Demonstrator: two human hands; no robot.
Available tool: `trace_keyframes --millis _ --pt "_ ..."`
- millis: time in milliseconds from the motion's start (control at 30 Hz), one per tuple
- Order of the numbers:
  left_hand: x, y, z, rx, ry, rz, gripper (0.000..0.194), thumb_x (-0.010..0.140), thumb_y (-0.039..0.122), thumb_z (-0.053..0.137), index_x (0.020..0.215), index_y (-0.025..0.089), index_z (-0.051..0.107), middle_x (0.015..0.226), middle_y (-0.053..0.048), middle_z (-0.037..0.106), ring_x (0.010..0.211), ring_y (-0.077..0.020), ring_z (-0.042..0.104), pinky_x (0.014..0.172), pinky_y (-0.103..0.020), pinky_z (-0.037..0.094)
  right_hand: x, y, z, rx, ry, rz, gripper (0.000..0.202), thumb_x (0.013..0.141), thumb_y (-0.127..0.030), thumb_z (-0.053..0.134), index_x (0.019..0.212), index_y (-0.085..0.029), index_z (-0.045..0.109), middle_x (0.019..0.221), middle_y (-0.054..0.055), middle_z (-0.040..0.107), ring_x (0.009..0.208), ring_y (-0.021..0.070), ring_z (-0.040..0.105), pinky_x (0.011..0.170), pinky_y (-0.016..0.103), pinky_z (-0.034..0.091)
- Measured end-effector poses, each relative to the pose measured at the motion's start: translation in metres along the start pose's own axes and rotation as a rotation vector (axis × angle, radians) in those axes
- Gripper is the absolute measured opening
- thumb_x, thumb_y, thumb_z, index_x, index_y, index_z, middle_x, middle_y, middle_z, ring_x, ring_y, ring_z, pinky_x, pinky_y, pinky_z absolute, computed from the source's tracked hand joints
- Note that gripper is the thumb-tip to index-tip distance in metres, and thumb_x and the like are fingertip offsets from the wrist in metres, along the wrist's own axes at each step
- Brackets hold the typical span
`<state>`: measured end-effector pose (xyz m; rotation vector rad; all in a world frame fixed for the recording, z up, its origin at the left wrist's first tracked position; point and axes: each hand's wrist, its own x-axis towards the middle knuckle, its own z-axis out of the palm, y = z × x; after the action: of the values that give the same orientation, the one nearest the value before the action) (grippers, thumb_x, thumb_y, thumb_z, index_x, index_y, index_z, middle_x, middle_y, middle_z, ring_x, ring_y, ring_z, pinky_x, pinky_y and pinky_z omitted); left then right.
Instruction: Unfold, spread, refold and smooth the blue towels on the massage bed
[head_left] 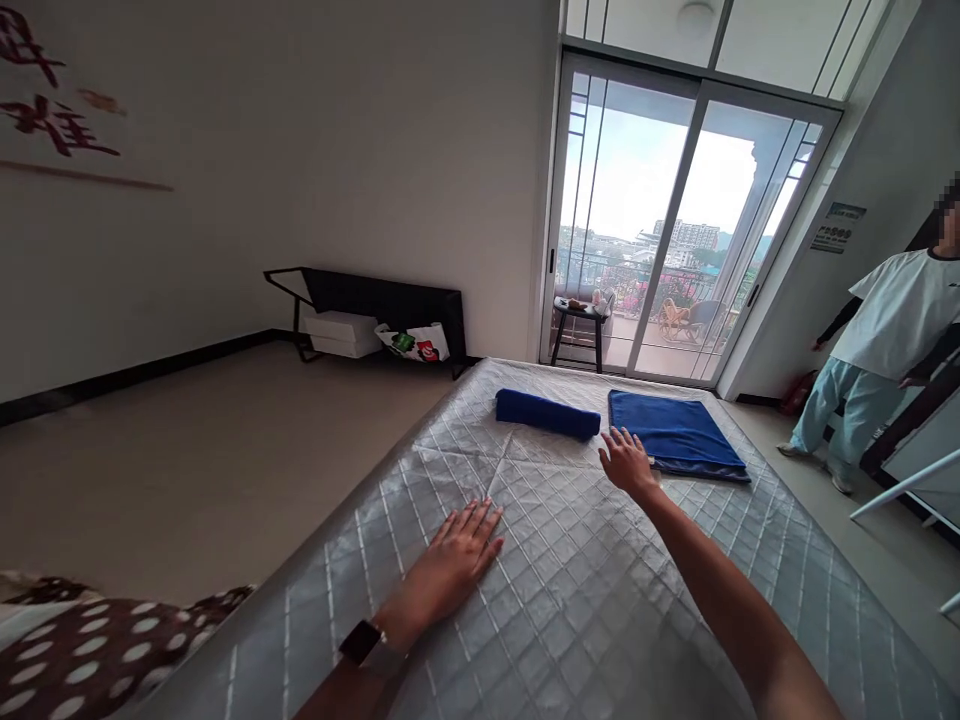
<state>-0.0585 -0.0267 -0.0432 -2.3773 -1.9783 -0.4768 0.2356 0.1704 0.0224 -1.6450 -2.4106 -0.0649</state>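
Note:
My left hand lies flat on the grey quilted table cover, fingers spread, with a dark watch on the wrist. Farther forward, my right hand reaches out with its fingers apart and nothing visible in them. It is at the left edge of a flat, folded blue cloth; whether it touches the cloth I cannot tell. Left of that hand lies a rolled blue cloth, a little apart from the folded one.
Beyond the far edge are sliding glass doors and a small dark stool. A black bench with white boxes stands along the wall. At right stands a person. Brown polka-dot fabric lies lower left.

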Motion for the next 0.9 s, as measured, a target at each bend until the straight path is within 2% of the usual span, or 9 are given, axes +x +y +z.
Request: trace_keyframes --millis 67,167,300,433,567,667,733,833,900 --pt "0.000 0.001 0.001 0.006 0.000 -0.006 0.055 0.101 0.046 0.032 0.146 0.020 0.051 0.153 -0.013 0.049 0.144 -0.0292 0.041 0.119 -0.051 0.032 0.019 -0.012 -0.002 0.057 0.038 -0.014 0.065 0.095 -0.033 0.052 0.157 -0.025 0.032 0.164 0.011 0.029 0.150 0.0292 0.026 0.120 0.045 0.024" --pt "0.000 0.002 0.000 0.020 -0.030 -0.023 0.056 0.101 0.047 0.031 0.148 0.020 0.048 0.155 -0.013 0.045 0.145 -0.0296 0.038 0.119 -0.052 0.031 0.046 -0.023 -0.004 0.148 -0.011 0.009 0.078 0.090 -0.028 0.061 0.159 -0.023 0.025 0.165 0.014 0.024 0.149 0.0289 0.029 0.118 0.040 0.028" --pt "-0.001 0.000 -0.002 0.011 -0.053 -0.002 0.055 0.102 0.047 0.031 0.149 0.023 0.047 0.156 -0.010 0.045 0.146 -0.0281 0.037 0.119 -0.050 0.032 0.061 -0.037 0.001 0.203 -0.031 0.042 0.063 0.089 -0.012 0.055 0.150 -0.019 0.042 0.149 0.016 0.047 0.134 0.0250 0.050 0.109 0.032 0.039" --pt "0.000 0.001 -0.012 -0.015 -0.032 0.009 0.053 0.101 0.048 0.034 0.147 0.024 0.050 0.154 -0.010 0.048 0.144 -0.0271 0.041 0.118 -0.049 0.034 0.042 -0.050 0.001 0.231 0.012 0.027 0.051 0.089 -0.005 0.049 0.138 -0.017 0.055 0.135 0.014 0.058 0.124 0.0227 0.057 0.105 0.029 0.042" --pt "0.003 -0.003 -0.034 -0.029 -0.004 -0.036 0.053 0.097 0.048 0.045 0.145 0.026 0.050 0.152 -0.010 0.050 0.139 -0.0263 0.047 0.115 -0.045 0.039 -0.018 -0.040 -0.011 0.322 0.046 -0.109 0.052 0.083 -0.004 0.056 0.130 -0.024 0.062 0.128 0.008 0.062 0.119 0.0210 0.061 0.105 0.031 0.045" --pt "0.005 -0.010 -0.046 -0.052 0.112 -0.046 0.061 0.092 0.044 0.055 0.149 0.024 0.043 0.154 -0.012 0.047 0.139 -0.0288 0.047 0.113 -0.047 0.041 -0.088 -0.016 -0.025 0.430 0.059 -0.256 0.052 0.078 -0.004 0.056 0.123 -0.028 0.066 0.125 0.006 0.064 0.112 0.0214 0.064 0.099 0.034 0.051" --pt "0.007 -0.010 -0.049 -0.090 0.165 0.009 0.067 0.089 0.042 0.060 0.151 0.024 0.040 0.157 -0.013 0.041 0.142 -0.0298 0.043 0.115 -0.047 0.039 -0.138 0.001 -0.036 0.487 0.056 -0.289 0.052 0.075 -0.003 0.054 0.118 -0.029 0.069 0.121 0.005 0.065 0.104 0.0199 0.067 0.091 0.033 0.055" --pt "0.006 0.012 -0.051 -0.179 0.118 0.150 0.070 0.086 0.040 0.064 0.151 0.026 0.041 0.160 -0.012 0.037 0.144 -0.0295 0.040 0.116 -0.045 0.037 -0.202 0.026 -0.056 0.571 0.068 -0.275 0.049 0.072 -0.003 0.054 0.111 -0.028 0.072 0.111 0.005 0.069 0.093 0.0181 0.069 0.081 0.030 0.057" --pt "0.003 0.041 -0.055 -0.251 0.014 0.227 0.066 0.084 0.035 0.064 0.147 0.027 0.047 0.154 -0.011 0.046 0.137 -0.0271 0.049 0.113 -0.040 0.042 -0.232 0.041 -0.073 0.624 0.084 -0.239 0.045 0.071 -0.006 0.056 0.107 -0.027 0.073 0.107 0.005 0.070 0.091 0.0188 0.070 0.080 0.031 0.057"
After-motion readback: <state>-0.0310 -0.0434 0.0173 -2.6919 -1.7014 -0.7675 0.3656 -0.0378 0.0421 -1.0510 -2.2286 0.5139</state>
